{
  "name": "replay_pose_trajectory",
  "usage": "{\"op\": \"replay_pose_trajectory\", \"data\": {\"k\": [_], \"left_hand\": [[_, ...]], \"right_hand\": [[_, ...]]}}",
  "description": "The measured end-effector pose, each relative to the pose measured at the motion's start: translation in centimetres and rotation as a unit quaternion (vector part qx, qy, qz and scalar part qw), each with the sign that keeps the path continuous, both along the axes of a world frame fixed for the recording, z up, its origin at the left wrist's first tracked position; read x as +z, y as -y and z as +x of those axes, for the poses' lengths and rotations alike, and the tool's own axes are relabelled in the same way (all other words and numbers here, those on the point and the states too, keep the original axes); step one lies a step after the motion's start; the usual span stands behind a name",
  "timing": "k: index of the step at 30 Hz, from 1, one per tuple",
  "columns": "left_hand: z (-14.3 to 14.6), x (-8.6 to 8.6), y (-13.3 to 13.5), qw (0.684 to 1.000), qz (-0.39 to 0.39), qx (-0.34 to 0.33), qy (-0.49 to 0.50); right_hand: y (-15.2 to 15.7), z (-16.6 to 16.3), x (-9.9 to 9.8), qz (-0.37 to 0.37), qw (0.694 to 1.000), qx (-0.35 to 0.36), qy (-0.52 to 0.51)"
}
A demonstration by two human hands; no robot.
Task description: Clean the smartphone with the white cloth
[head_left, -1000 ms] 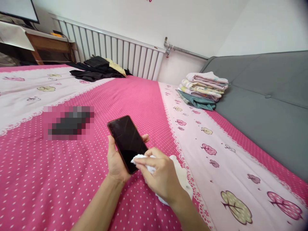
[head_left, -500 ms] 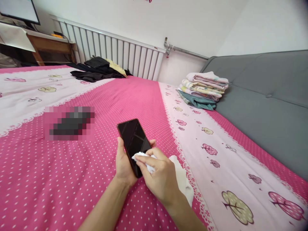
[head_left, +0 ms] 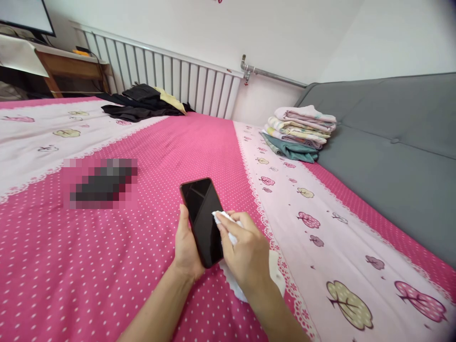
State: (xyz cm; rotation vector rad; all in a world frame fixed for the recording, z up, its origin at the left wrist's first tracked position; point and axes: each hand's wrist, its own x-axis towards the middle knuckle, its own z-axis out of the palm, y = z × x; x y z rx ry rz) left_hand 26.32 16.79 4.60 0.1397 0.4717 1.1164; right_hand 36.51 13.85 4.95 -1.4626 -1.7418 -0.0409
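My left hand (head_left: 185,247) grips a black phone (head_left: 203,216) with a dark screen, held screen-up above the pink dotted bedspread (head_left: 107,266). My right hand (head_left: 245,251) pinches a white cloth (head_left: 228,228) and presses it on the right side of the screen, about halfway up. The rest of the cloth hangs below my right palm down to the bed.
A blurred dark object (head_left: 99,183) lies on the bed to the left. Folded linens (head_left: 301,130) are stacked at the far right by a grey sofa (head_left: 392,156). Dark clothes (head_left: 142,102) lie near the radiator (head_left: 171,80). A wooden desk (head_left: 67,69) stands far left.
The phone has shifted right and turned more upright in my left hand. My right hand with the cloth has slid up the screen from its lower end toward the middle.
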Motion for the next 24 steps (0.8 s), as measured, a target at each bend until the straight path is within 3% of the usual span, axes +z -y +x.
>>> {"op": "replay_pose_trajectory", "data": {"k": [2, 7, 13, 19, 24], "left_hand": [[-0.1, -0.2, 0.0, 1.000, 0.005, 0.000, -0.002], [-0.3, -0.5, 0.0, 0.997, 0.015, -0.072, -0.022], [0.0, -0.2, 0.0, 1.000, 0.001, -0.003, -0.014], [-0.2, -0.2, 0.1, 0.997, 0.015, -0.068, -0.017], [0.1, -0.5, 0.2, 1.000, 0.011, -0.027, -0.008]], "right_hand": [[0.0, 0.0, 0.0, -0.006, 1.000, 0.004, -0.002], [0.7, -0.4, 0.5, -0.047, 0.991, 0.124, 0.029], [0.2, 0.3, 0.7, -0.040, 0.998, -0.009, 0.037], [0.8, -0.3, 1.1, -0.064, 0.988, 0.128, 0.056], [0.5, 0.1, 1.0, -0.046, 0.996, 0.030, 0.067]]}}
